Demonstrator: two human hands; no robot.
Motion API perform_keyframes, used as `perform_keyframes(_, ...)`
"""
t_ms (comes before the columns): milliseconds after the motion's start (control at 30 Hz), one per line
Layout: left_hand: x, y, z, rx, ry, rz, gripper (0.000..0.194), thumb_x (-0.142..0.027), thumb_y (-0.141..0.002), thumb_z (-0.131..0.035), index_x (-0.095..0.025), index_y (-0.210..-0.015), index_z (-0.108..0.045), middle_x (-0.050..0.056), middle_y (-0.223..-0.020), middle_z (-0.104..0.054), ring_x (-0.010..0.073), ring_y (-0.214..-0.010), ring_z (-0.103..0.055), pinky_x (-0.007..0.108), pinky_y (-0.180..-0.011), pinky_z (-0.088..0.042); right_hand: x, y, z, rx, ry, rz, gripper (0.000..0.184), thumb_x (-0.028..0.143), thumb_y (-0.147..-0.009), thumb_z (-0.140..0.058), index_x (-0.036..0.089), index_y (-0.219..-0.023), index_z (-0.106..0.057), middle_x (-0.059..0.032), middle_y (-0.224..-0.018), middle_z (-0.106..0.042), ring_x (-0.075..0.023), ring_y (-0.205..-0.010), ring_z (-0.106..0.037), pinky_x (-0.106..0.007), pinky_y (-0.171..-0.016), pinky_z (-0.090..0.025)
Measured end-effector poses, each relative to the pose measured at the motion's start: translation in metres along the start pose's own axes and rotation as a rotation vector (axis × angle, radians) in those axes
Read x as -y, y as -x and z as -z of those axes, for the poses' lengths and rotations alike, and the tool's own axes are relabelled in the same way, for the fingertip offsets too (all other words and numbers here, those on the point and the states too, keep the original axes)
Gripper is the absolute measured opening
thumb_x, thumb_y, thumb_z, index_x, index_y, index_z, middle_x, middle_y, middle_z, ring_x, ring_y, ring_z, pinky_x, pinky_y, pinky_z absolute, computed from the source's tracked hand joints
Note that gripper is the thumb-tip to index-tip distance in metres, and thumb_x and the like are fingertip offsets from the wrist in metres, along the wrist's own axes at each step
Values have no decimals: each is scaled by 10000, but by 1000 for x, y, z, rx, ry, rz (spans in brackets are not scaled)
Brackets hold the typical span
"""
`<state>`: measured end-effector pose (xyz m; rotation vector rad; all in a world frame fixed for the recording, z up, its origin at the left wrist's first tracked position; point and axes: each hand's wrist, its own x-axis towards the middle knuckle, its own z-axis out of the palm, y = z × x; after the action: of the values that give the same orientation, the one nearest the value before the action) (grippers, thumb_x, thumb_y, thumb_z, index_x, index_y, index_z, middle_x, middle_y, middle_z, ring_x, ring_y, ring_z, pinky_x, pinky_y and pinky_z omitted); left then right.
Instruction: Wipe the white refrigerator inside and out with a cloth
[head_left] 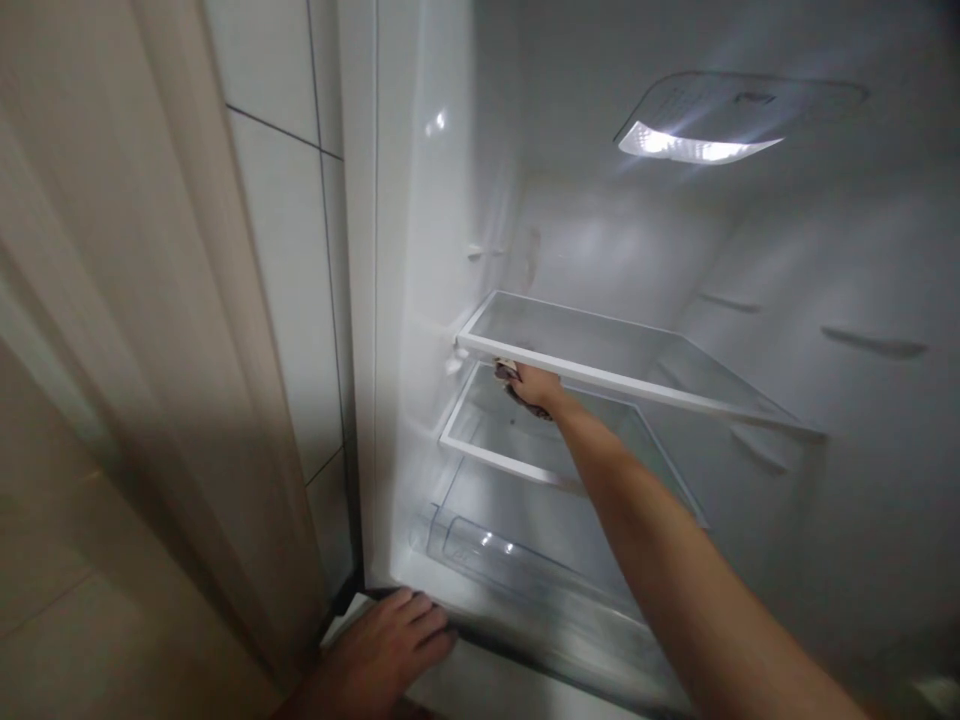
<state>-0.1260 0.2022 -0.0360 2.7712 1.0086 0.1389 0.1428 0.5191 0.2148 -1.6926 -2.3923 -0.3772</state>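
My right hand [535,384] reaches into a fridge, under the upper glass shelf [585,330]. It is closed on a crumpled patterned cloth [528,401], which lies against the lower glass shelf [487,420]; part of the cloth and fingers is hidden behind the upper shelf's front edge. Near the fridge's bottom left corner, my left hand [397,640] rests with its fingers laid flat on a white surface, holding nothing.
Below the shelves sits a clear plastic drawer [480,545]. A lit lamp [690,148] glows on the fridge's back or ceiling panel. Shelf ridges [874,343] jut from the right wall. Left of the fridge are a tiled wall [281,220] and a wooden door frame [202,300].
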Motion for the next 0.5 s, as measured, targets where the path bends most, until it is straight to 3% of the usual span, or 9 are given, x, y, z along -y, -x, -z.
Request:
perform_keyframes(133, 1, 1, 3, -11, -12, -37, 735, -628, -887, -794, -298, -1497, -547, 78, -1364, -675, 305, -1183, -605, 456, -1059, -453, 31, -24, -8, -75, -13, 50, 524, 323, -993, -651, 196, -1499, -608, -187, -1641, -463, -348, -1459, -475, -464, -1227, -402)
perform_keyframes(300, 1, 1, 12, -16, -49, -62, 758, -641, -884, -796, -281, -1498, -536, 78, -1326, -683, 298, -1133, -603, 432, -991, -460, 34, -17, -5, -144, -50, 13, 500, 291, -1016, -628, 294, -1513, -583, -101, -1689, -400, -305, -1509, -392, -439, -1255, -347)
perform_keyframes(367, 2, 1, 9, -26, -64, -72, 687, -604, -936, -761, -286, -1500, -531, 76, -1333, -686, 290, -1123, -610, 426, -969, -458, 21, -7, 1, -206, -65, -140, 472, 309, -1074, -539, 286, -1546, -545, -130, -1676, -407, -323, -1489, -399, -450, -1219, -375)
perform_keyframes(500, 6, -1, -6, -78, -135, -84, 510, -470, -1041, -682, -284, -1490, -529, 66, -1287, -717, 282, -1091, -631, 437, -918, -456, -23, 9, 18, -331, -106, -664, 559, 329, -1126, -319, 71, -1606, -444, -343, -1548, -452, -437, -1360, -493, -508, -1082, -459)
